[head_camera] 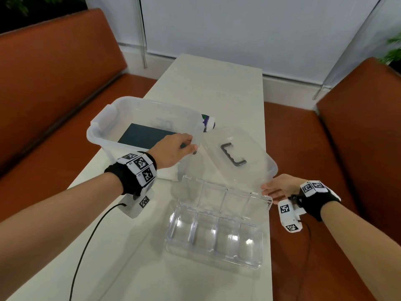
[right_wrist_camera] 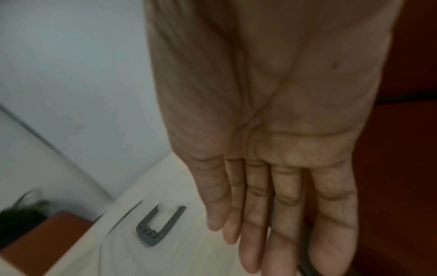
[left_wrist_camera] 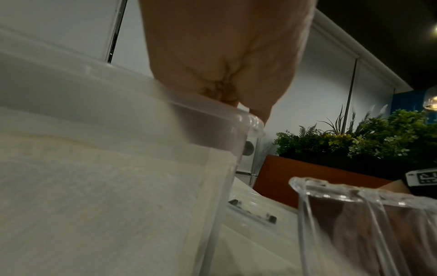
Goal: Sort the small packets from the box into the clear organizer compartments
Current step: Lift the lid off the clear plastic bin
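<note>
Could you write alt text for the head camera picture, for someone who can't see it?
Seen from above, a person's left hand grips the rim of a translucent storage box on a white table, while the open right hand reaches toward an empty clear organizer. The box's lid, with a grey handle, lies between them.

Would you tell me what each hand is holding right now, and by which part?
The left hand grips the storage box by its near right rim corner. The right hand is flat and holds nothing.
</note>
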Demonstrator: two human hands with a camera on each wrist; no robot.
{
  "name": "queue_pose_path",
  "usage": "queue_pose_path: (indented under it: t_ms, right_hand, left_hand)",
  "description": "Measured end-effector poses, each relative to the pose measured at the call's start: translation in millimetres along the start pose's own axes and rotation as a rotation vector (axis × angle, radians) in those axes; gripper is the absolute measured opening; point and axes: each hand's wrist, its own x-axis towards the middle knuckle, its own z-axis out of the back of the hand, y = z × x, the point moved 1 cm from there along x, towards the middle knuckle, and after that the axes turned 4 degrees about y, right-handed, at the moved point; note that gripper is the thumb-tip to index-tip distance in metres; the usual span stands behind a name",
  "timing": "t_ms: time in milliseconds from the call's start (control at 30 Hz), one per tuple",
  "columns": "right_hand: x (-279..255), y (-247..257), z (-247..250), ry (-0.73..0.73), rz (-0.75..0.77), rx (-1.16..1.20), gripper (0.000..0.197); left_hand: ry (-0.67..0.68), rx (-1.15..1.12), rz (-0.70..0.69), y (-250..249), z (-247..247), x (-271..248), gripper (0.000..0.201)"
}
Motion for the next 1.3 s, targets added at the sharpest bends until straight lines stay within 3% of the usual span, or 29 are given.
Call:
queue_pose_path:
  t_ms: [100,200,333,700,833,1067,1300]
  right_hand:
    - [0.3,7.1,4.1,-0.178,0.044,-0.17,0.016]
    - [5.6,17.3,12.6,-0.424,0.203,-0.594,0.028]
    - [19.3,13.1,-1.8,-0.27,0.333,-0.978,0.061]
    - [28.1,21.7,-21.3,-0.169,0.49,-0.907,0.052]
    - [25.9,17.9,-19.8,-0.114,0.485,-1.006,0.065]
    - [30.0,2.0,-19.8,-0.142,0.489,-1.062,0.057]
    - [22.8,27.7,-31.3,-0.034,0.507,-0.911,0.054]
  left_hand:
    - [0.004,-0.003,-0.006,-0.7,0.0,-0.8,0.038]
    - [0.006,0.009,-0.006,-0.9,-0.6,-1.2,0.036]
    - [0.007,0.024,-0.015,-0.3,-0.7,-0.9,0.035]
    - [-0.016,0.073,-0.012,1.9,-2.7,0.1,0.032]
    - [-0.025,0.109,0.0,2.4,-3.8,-0.6,0.034]
    - [-0.027,0.132,0.001,3.3,-4.0,0.1,0.037]
    - [-0.013,0.144,-0.003,4.4,-4.4,0.6,0.037]
